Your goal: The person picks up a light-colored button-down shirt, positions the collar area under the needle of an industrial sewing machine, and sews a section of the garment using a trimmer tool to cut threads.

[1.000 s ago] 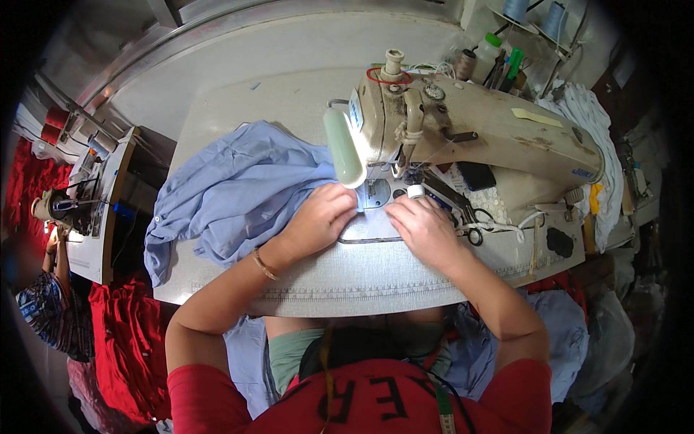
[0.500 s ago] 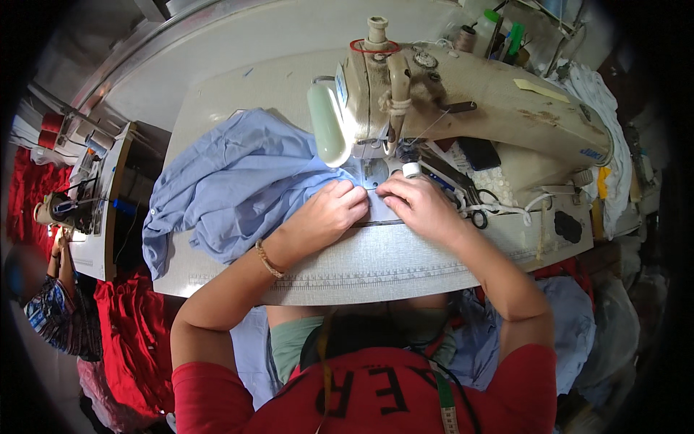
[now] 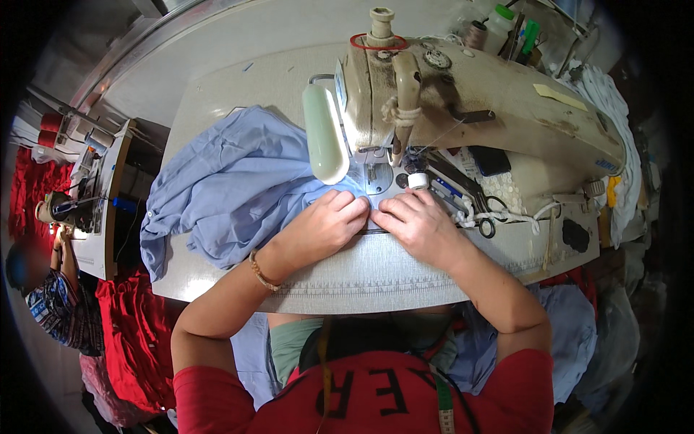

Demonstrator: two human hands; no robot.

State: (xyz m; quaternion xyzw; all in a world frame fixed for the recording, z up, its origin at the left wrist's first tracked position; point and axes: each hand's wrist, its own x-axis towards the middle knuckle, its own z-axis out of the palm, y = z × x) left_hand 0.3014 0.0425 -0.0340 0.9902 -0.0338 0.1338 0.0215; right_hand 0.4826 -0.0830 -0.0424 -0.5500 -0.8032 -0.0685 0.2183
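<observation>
A light blue shirt lies bunched on the left of the sewing table, its right end reaching the needle area. My left hand pinches the edge of that cloth just in front of the sewing machine. Close beside it my right hand has its fingers closed on the same cloth, the fingertips of both hands nearly touching. The presser foot stands right behind my fingers. Under the lamp the cloth is brightly lit; my fingers hide most of the edge they hold.
Right of my hand are a small white-capped bottle, scissors and a dark phone. A ruler strip runs along the table's front. At far left another person works at a second machine, near red cloth.
My right hand has come lower and closer to my left, its fingers now at the cloth's edge. The view has shifted slightly; the shirt lies much as before.
</observation>
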